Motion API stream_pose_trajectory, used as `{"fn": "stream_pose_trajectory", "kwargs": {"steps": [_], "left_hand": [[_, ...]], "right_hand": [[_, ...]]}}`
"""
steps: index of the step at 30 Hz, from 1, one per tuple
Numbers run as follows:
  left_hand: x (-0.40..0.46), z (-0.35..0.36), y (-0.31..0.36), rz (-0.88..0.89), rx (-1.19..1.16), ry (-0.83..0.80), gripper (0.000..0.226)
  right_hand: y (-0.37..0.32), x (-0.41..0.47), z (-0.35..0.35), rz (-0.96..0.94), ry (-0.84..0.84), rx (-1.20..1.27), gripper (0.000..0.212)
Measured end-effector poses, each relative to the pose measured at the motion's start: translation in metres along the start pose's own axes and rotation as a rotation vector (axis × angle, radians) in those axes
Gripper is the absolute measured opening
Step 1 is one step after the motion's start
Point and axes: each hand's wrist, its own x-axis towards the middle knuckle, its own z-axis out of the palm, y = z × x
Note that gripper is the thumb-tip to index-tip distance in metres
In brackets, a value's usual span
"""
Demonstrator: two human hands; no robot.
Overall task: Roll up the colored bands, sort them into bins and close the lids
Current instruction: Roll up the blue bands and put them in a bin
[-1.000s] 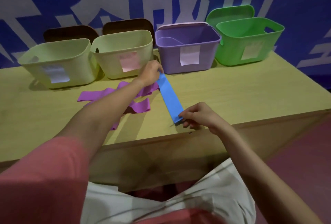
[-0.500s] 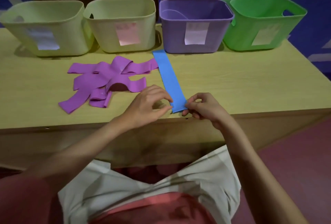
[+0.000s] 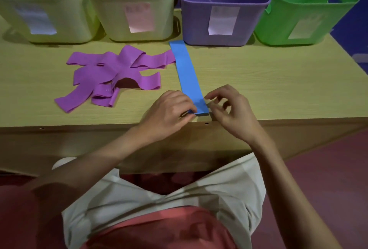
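A blue band (image 3: 188, 75) lies flat on the wooden table (image 3: 268, 89), running from the purple bin toward the near edge. My left hand (image 3: 169, 112) pinches the band's near end at its left corner. My right hand (image 3: 229, 107) pinches the same end at its right corner, fingers curled. The near end looks slightly folded over. Several purple bands (image 3: 111, 75) lie in a loose pile to the left. Behind stand two pale green bins (image 3: 39, 9) (image 3: 131, 7), a purple bin (image 3: 223, 9) and a bright green bin (image 3: 306, 13), all uncovered.
Each bin carries a paper label on its front. Lids lean upright behind the bins, mostly out of frame. The table's front edge (image 3: 79, 125) runs just below my hands. My lap and a reddish floor fill the lower view.
My left hand left the band's far end and came to the near end beside my right hand. Both hands now hold the near end. The camera tilted down and closer.
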Motion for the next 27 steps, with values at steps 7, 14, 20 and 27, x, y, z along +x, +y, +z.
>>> {"fn": "stream_pose_trajectory", "kwargs": {"steps": [7,14,20,27], "left_hand": [[-0.01,0.001,0.003,-0.046,0.038,0.054,0.013],[-0.022,0.006,0.009,-0.213,-0.113,0.129,0.011],[-0.023,0.009,0.019,-0.357,-0.124,0.204,0.014],[-0.014,0.006,0.036,-0.475,-0.015,0.239,0.002]], "right_hand": [[0.017,-0.006,0.012,-0.14,-0.09,-0.031,0.014],[0.025,-0.011,0.017,-0.125,-0.065,0.062,0.017],[0.025,-0.005,0.025,-0.098,-0.028,0.13,0.011],[0.017,-0.002,0.028,-0.025,0.015,0.087,0.008]]}}
